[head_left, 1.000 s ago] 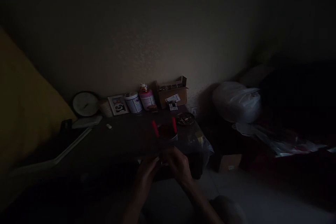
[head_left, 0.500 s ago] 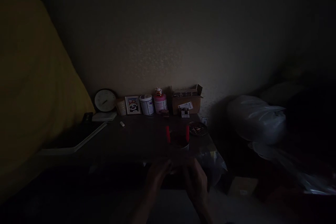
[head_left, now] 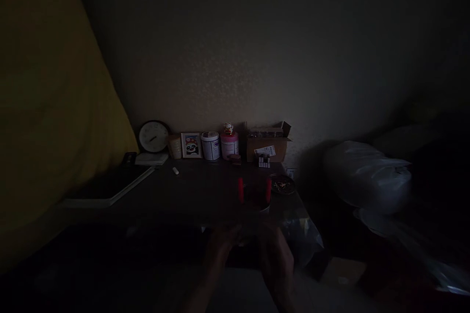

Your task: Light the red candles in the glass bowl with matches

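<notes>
Low in the view, in front of the table's near edge, my left hand (head_left: 222,245) and my right hand (head_left: 275,257) face each other with a small gap between them. Both look closed, the fingers bent inward. Darkness and blur hide whatever they hold. Beyond them two upright red sticks like candles, the left one (head_left: 241,190) and the right one (head_left: 268,190), rise from a dark round holder (head_left: 263,209) on the table. To its right lies a round dish (head_left: 290,190) with several thin sticks in it.
Along the wall stand a round clock (head_left: 153,136), a framed panda picture (head_left: 191,146), a white tub (head_left: 210,146), a pink-lidded tub (head_left: 229,147) topped by a figurine (head_left: 228,128), and an open cardboard box (head_left: 270,149). A yellow curtain (head_left: 55,107) hangs left; a plastic bag (head_left: 367,176) sits right.
The whole scene has shifted slightly to the right in view as the head turned. Both hands stay close together in front of the table, with little visible change.
</notes>
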A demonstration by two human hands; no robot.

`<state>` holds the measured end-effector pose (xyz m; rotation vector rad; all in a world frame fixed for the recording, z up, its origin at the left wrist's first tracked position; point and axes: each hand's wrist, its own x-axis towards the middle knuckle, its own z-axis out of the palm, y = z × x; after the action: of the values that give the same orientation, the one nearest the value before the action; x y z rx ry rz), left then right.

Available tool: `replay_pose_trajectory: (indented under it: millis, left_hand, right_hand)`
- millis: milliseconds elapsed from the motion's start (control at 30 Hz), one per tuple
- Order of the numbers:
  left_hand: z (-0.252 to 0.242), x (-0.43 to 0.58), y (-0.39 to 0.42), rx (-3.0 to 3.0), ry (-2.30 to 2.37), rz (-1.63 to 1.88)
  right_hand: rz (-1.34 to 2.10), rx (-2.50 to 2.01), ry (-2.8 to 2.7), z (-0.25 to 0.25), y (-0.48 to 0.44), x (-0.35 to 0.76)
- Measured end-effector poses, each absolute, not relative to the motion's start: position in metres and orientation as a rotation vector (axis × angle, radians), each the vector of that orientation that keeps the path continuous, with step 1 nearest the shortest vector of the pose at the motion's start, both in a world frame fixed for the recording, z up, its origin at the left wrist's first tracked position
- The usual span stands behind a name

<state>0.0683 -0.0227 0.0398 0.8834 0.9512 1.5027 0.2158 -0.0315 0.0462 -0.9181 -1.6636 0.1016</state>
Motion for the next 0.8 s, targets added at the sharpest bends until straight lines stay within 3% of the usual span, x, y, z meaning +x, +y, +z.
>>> replay_pose_trajectory:
  millis: [233, 433, 533, 800]
  left_hand:
    - [0.043, 0.069, -0.026, 0.896, 0.868, 1.482]
    - [0.040, 0.067, -0.027, 0.897, 0.947, 1.488]
    - [0.046, 0.070, -0.029, 0.913, 0.914, 1.477]
    - [0.037, 0.058, -0.028, 0.830, 0.859, 1.494]
  right_hand:
    - [0.252, -1.181, -1.560, 0.022, -0.008, 0.225]
    - [0.124, -0.955, -1.614, 0.046, -0.032, 0.216]
    - [0.214, -0.988, -1.718, 0.040, -0.025, 0.212]
    - [0.505, -1.256, -1.365, 0.037, -0.010, 0.228]
